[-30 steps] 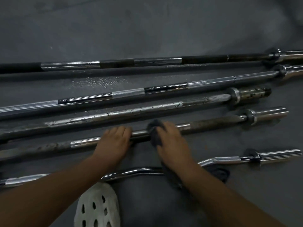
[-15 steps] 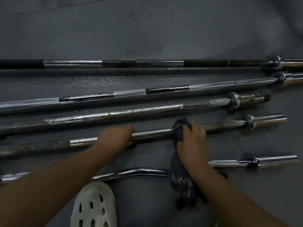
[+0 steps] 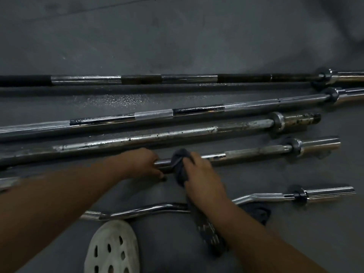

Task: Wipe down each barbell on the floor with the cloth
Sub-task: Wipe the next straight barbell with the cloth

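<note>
Several barbells lie side by side on the grey floor. My left hand (image 3: 140, 164) grips the fourth barbell (image 3: 254, 152) around its shaft. Just to the right, my right hand (image 3: 202, 178) holds a dark cloth (image 3: 180, 164) wrapped over the same shaft; the cloth's loose end hangs down under my forearm. Nearest to me lies a curved chrome bar (image 3: 262, 198), partly hidden by my right arm. Beyond lie a rusty spotted bar (image 3: 177, 134), a knurled chrome bar (image 3: 246, 106) and a black-and-chrome bar (image 3: 177, 78).
A white perforated clog (image 3: 112, 249) on my foot stands just in front of the curved bar. The bars' sleeves and collars (image 3: 295, 146) lie at the right. Bare grey floor (image 3: 177, 36) stretches beyond the farthest bar.
My right hand slid the cloth right along the shaft, then back left next to my left hand. My left hand kept its grip on the bar.
</note>
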The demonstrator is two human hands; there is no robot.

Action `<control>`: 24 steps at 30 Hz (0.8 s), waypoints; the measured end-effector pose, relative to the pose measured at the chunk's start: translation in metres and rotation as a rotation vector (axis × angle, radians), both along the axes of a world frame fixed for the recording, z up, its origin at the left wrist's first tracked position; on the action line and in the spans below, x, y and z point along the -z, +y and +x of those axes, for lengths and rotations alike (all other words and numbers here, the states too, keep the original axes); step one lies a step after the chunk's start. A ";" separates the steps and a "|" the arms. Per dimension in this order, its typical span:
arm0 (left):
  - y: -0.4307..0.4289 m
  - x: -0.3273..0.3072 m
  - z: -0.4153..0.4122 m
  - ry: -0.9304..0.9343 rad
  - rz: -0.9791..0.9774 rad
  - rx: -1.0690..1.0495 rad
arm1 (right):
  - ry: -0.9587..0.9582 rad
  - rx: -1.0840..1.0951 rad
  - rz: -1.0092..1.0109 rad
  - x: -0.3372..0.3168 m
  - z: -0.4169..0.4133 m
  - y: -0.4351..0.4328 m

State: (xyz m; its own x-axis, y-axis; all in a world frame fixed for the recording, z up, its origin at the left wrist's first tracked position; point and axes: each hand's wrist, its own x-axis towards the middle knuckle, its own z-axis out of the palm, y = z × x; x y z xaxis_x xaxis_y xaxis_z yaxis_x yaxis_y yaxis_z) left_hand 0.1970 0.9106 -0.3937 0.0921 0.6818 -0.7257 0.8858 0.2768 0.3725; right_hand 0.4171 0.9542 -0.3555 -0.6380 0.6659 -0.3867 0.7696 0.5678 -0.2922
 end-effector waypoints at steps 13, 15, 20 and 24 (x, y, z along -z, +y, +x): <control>-0.020 0.009 0.008 0.168 0.244 -0.021 | 0.262 0.568 0.152 -0.001 0.057 0.067; -0.016 0.012 0.005 0.109 0.167 -0.033 | 0.346 0.725 0.262 0.004 0.045 0.058; -0.005 -0.001 0.002 0.010 0.055 -0.037 | 0.153 0.061 0.249 0.016 -0.035 -0.025; -0.043 0.005 0.019 0.268 0.496 -0.037 | 0.137 -0.060 0.272 0.017 0.004 0.022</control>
State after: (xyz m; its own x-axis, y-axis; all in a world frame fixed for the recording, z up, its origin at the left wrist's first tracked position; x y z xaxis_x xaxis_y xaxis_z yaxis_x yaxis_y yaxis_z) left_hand 0.2162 0.8677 -0.3983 -0.0819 0.9464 -0.3124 0.9602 0.1589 0.2296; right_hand 0.4206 0.9767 -0.3729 -0.7133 0.6926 -0.1071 0.6961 0.6826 -0.2224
